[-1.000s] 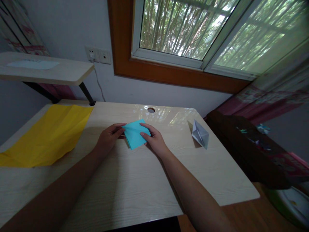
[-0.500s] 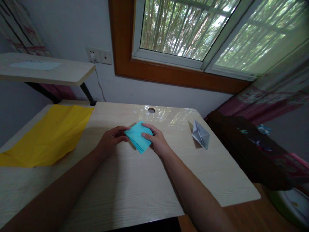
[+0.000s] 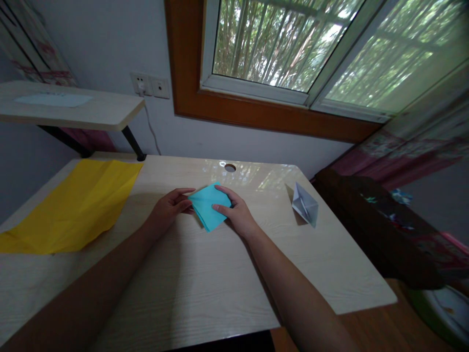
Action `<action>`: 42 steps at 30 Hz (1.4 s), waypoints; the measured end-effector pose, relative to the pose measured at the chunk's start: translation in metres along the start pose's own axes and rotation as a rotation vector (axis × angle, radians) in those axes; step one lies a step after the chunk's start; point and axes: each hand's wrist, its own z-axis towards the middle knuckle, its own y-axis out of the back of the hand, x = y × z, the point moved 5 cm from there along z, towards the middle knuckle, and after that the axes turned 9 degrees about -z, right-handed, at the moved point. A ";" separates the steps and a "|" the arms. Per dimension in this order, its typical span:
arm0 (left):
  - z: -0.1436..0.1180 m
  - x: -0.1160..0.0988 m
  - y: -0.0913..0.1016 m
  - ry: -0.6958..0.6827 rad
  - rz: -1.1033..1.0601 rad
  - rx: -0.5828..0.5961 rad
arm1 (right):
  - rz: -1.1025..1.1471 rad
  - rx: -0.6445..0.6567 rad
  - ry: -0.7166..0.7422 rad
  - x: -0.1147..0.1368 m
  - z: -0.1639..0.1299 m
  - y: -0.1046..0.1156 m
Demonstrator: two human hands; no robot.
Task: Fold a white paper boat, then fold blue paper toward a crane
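Pale wall (image 3: 110,44) backed the scene, with a window (image 3: 271,54) in a brown wooden frame set into it and greenery outside the glass. Below it spread a light wood counter (image 3: 322,274), with dark furniture (image 3: 381,230) beyond its right end. At the far left, a raised shelf (image 3: 106,112) stood on black legs, near a creased yellow sheet (image 3: 80,205) lying on the counter. Between that sheet and the right end were both hands. The right hand (image 3: 236,208) had a firm grip on the right side of a folded blue paper (image 3: 207,208), its thumb on top; the left hand (image 3: 170,208) had a narrow grip at the paper's left corner. That paper was over the middle of the counter, tilted, one corner pointing down toward the near edge. Well to its right sat a smaller folded white paper (image 3: 305,204). Smallest was a round hole (image 3: 230,167) near the counter's back edge.
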 end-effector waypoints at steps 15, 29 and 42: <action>0.000 0.002 0.000 0.027 0.062 -0.031 | 0.036 -0.115 0.056 -0.004 0.006 0.006; -0.003 0.009 -0.006 0.088 0.044 0.106 | 0.067 -0.241 0.073 -0.003 0.008 0.011; 0.000 0.008 0.000 0.135 0.077 -0.023 | 0.102 -0.069 0.082 0.000 0.004 -0.005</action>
